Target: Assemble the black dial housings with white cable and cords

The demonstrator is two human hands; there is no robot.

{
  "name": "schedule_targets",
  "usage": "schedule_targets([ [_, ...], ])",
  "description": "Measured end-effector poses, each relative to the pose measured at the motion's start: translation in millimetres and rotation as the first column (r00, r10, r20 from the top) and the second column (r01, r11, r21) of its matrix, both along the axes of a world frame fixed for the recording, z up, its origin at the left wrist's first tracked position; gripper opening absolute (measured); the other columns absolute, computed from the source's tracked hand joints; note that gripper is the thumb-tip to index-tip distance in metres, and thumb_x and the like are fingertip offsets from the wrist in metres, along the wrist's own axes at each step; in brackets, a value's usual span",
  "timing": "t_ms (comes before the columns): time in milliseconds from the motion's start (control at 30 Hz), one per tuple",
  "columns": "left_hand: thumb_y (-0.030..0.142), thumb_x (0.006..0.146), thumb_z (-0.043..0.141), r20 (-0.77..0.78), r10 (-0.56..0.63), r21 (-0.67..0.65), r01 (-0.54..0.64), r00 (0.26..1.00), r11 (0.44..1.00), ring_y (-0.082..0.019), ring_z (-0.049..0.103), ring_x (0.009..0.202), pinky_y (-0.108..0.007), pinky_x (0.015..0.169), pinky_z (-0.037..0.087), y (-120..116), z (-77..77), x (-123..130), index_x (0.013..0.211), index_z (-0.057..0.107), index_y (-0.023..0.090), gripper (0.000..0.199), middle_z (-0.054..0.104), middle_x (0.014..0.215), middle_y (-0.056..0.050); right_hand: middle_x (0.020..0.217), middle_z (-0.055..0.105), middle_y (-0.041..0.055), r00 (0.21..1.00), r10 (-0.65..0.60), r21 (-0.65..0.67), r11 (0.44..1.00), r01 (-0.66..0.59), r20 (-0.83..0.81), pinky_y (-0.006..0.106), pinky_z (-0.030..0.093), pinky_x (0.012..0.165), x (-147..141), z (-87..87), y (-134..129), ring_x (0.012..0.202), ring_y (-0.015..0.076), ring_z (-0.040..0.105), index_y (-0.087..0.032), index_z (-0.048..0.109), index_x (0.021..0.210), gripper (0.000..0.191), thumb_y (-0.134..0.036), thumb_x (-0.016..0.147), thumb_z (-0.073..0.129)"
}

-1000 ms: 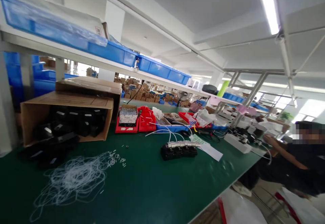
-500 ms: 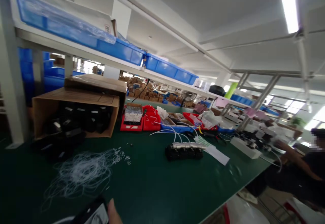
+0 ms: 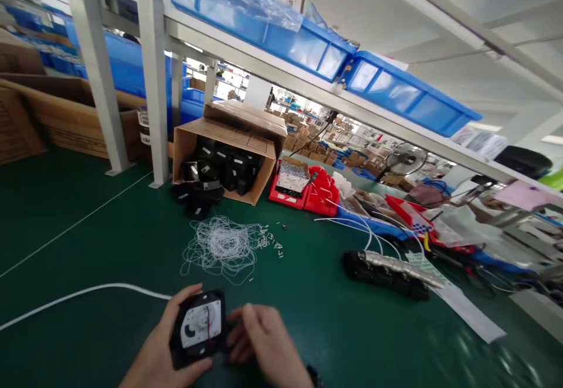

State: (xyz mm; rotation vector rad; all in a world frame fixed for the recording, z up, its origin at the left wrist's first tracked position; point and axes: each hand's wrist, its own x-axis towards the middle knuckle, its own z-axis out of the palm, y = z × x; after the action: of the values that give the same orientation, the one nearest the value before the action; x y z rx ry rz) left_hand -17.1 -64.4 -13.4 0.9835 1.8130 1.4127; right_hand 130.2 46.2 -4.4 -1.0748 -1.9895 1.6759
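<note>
My left hand [image 3: 165, 341] grips a black, square-framed device [image 3: 202, 324] by its left side, thumb below and fingers above. Its open face shows a white plate with small parts and a thin dark red wire. A white cable [image 3: 109, 286] runs off to the left from behind that hand. Just right of the device is my right hand [image 3: 264, 338], somewhat blurred, its fingers loosely bent and holding nothing that I can see. Beyond both hands lie a tangle of thin white cord [image 3: 222, 241] and scattered small white bits [image 3: 270, 238] on the green tabletop [image 3: 303, 294].
A cardboard box [image 3: 270, 168] on its side holds several black housings [image 3: 226, 162]. Red trays [image 3: 287, 199] stand beside it. To the right lies a row of joined black units [image 3: 382, 274] with white cables. Blue bins [image 3: 407, 96] rest on the shelf above.
The view has swung left. The device, at the bottom edge before, is now fully in sight in my left hand. My right hand is now visible beside it.
</note>
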Motion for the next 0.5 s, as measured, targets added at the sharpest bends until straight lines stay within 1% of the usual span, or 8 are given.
schedule_targets([
  [67,0.037,0.057,0.068,0.038,-0.053,-0.043,0.054,0.998,0.998,-0.03,0.053,0.112,-0.04,0.098,0.044,-2,1.9,-2,0.129,0.035,0.021,0.081,0.051,0.127,-0.01,0.069,0.063,0.0047,0.995,-0.097,0.198,0.976,0.088,0.035,0.025,0.044,0.049,11,19.8,47,0.056,0.0162,0.06,-0.017,0.059,0.083,0.043,-0.056,0.087,0.042],
  [100,0.038,0.056,0.07,0.052,-0.085,-0.05,0.088,0.995,0.995,-0.03,0.052,0.114,-0.04,0.099,0.044,-3,2.7,-3,0.129,0.036,0.021,0.082,0.051,0.128,-0.01,0.071,0.061,0.0034,0.988,-0.145,0.287,0.95,0.126,0.045,0.025,0.045,0.055,11,25.7,71,0.06,0.0154,0.058,-0.017,0.058,0.083,0.031,-0.046,0.087,0.047],
  [133,0.038,0.055,0.072,0.056,-0.114,-0.046,0.117,0.992,0.992,-0.031,0.051,0.115,-0.04,0.1,0.044,-4,3.2,-3,0.129,0.038,0.022,0.083,0.05,0.13,-0.01,0.07,0.059,0.0019,0.982,-0.179,0.362,0.921,0.146,0.06,0.025,0.044,0.056,8,28.6,94,0.061,0.015,0.056,-0.018,0.056,0.08,0.021,-0.037,0.086,0.049],
  [200,0.038,0.053,0.076,0.024,-0.147,-0.027,0.147,0.989,0.989,-0.031,0.049,0.118,-0.04,0.103,0.042,-6,3.6,-4,0.127,0.044,0.022,0.082,0.048,0.133,-0.009,0.069,0.057,-0.0001,0.976,-0.185,0.473,0.874,0.111,0.112,0.026,0.042,0.06,-6,27.5,132,0.063,0.0144,0.053,-0.018,0.056,0.078,0.002,-0.019,0.079,0.057],
  [267,0.035,0.052,0.076,-0.023,-0.145,-0.028,0.144,0.989,0.989,-0.031,0.047,0.12,-0.04,0.105,0.039,-7,3.6,-4,0.125,0.048,0.022,0.078,0.048,0.133,-0.008,0.067,0.057,-0.0016,0.973,-0.144,0.547,0.837,0.023,0.179,0.026,0.041,0.062,-25,21.9,158,0.062,0.0138,0.052,-0.017,0.059,0.076,0.012,-0.006,0.072,0.061],
  [333,0.029,0.053,0.073,-0.049,-0.133,-0.034,0.132,0.99,0.991,-0.03,0.047,0.121,-0.041,0.107,0.037,-7,3.5,-4,0.124,0.049,0.022,0.076,0.05,0.131,-0.007,0.071,0.058,-0.0007,0.968,-0.105,0.611,0.79,-0.059,0.229,0.026,0.041,0.066,-45,17.0,173,0.066,0.0138,0.052,-0.017,0.061,0.076,0.017,-0.001,0.071,0.06],
  [400,0.024,0.052,0.071,-0.064,-0.126,-0.035,0.124,0.99,0.992,-0.03,0.047,0.121,-0.042,0.108,0.035,-7,3.4,-4,0.125,0.049,0.022,0.076,0.052,0.13,-0.007,0.078,0.059,0.0016,0.963,-0.079,0.671,0.732,-0.118,0.256,0.028,0.042,0.074,-64,14.3,180,0.075,0.0148,0.054,-0.017,0.063,0.077,0.019,0.0,0.073,0.058],
  [500,0.027,0.055,0.069,-0.055,-0.12,-0.017,0.12,0.991,0.993,-0.03,0.049,0.12,-0.042,0.107,0.038,-6,3.7,-5,0.125,0.049,0.022,0.074,0.053,0.129,-0.007,0.088,0.06,0.003,0.954,-0.012,0.717,0.663,-0.217,0.299,0.03,0.041,0.085,-84,11.5,184,0.09,0.0173,0.053,-0.018,0.066,0.08,0.021,0.0,0.072,0.064],
])
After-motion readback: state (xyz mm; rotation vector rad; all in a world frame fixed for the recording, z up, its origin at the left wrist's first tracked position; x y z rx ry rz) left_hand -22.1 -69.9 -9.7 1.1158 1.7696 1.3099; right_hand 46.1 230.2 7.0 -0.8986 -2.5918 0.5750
